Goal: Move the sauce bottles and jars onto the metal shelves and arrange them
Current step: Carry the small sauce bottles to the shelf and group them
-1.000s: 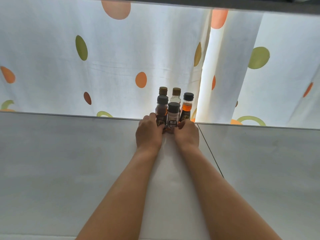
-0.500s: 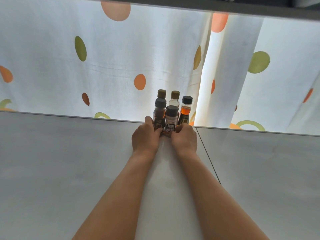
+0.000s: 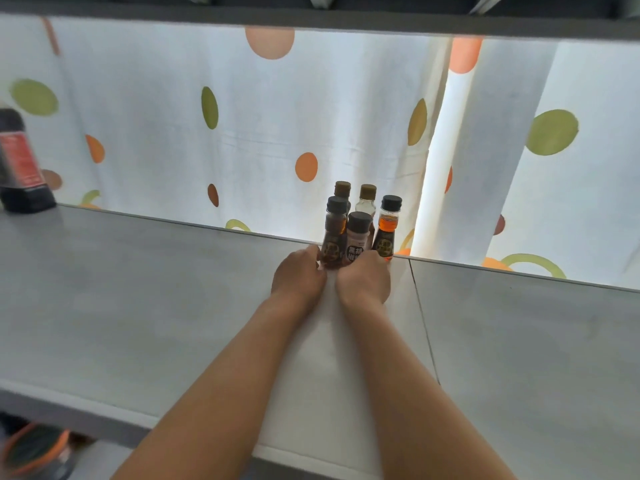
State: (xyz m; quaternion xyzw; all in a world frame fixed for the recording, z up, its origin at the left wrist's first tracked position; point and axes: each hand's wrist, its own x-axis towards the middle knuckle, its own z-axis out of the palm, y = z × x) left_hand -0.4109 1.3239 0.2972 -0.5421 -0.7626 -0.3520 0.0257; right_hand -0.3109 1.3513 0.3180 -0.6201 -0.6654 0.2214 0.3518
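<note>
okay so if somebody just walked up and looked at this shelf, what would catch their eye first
Probably the tight cluster of five small sauce bottles at the back edge of the metal shelf, lit from behind by the spotted curtain. The left hand and right hand curl round the front bottles at their bases. Far left, a big dark bottle with a red label stands alone.

Five small upright bottles [image 3: 360,226], clustered

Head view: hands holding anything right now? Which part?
Left hand grips the dark-capped brown bottle at its base; right hand grips the grey-capped pepper shaker at its base. Fingers are mostly hidden behind the knuckles.
</note>
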